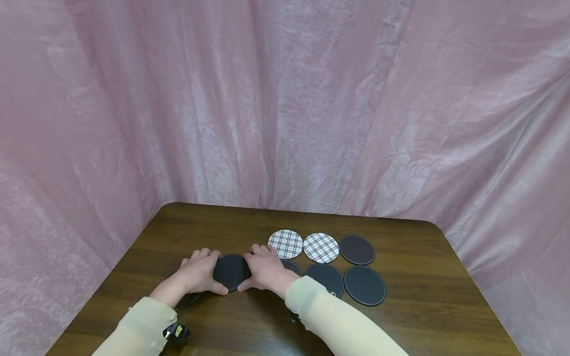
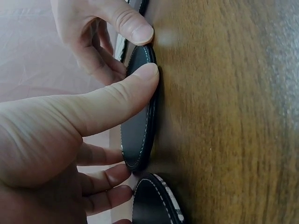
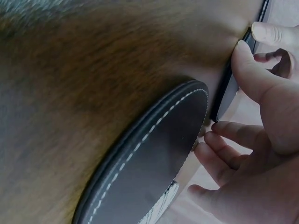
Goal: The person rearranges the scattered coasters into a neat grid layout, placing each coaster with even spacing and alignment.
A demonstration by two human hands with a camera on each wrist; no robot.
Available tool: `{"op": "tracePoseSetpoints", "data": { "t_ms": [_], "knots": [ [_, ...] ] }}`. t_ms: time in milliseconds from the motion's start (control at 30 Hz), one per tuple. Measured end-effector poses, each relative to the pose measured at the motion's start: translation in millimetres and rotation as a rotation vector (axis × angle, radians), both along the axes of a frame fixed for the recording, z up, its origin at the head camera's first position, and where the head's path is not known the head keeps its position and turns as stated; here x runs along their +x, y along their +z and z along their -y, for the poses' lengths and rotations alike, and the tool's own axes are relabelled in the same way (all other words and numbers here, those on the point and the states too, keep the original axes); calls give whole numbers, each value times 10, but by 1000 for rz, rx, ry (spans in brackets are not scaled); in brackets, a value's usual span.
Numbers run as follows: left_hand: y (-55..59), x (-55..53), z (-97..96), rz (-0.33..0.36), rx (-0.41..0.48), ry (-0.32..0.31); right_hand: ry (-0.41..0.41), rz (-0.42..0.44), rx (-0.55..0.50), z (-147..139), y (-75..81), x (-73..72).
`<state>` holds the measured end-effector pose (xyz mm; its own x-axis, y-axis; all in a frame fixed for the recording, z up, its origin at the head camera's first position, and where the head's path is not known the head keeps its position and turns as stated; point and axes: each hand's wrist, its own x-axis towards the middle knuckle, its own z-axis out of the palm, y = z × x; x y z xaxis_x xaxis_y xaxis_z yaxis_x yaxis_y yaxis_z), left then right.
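A round black coaster (image 1: pixel 231 273) with pale edge stitching lies between the two hands on the wooden table. My left hand (image 1: pixel 198 274) grips its left side, thumb on the near rim and fingers at the far edge. From the opposite side my right hand (image 1: pixel 267 271) holds the same coaster, its thumb close to the left thumb. The left wrist view shows both thumbs on the rim of this coaster (image 2: pixel 136 130). Partly hidden beneath the left hand and wrist is another black coaster (image 1: pixel 188 299); a patterned underside shows at its edge in the left wrist view.
Right of the hands, two plaid coasters (image 1: pixel 321 247) and a dark brown one (image 1: pixel 357 249) form a back row. Several black coasters (image 1: pixel 365 285) form a front row, partly covered by the right arm. Pink curtains (image 1: pixel 285 109) hang behind the table (image 1: pixel 427 296).
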<state>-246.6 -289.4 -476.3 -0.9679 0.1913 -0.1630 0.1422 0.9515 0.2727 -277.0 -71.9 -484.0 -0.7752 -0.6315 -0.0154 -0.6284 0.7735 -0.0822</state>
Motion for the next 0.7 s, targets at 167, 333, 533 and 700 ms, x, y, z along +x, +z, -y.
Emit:
{"op": "tracePoseSetpoints", "data": {
  "t_ms": [167,333,533,700],
  "knots": [
    [-13,-6,-4,-1,6,-5,-3,-10,15,0,-11,-5],
    [-24,-7,-2,-3,4,-7,-4,-5,13,0,-13,-3],
    [-25,-9,-1,-11,-2,-19,-1,1,4,-7,-14,-12],
    [-22,-3,0,-18,1,-28,0,9,-1,-12,-19,-21]
  ]
}}
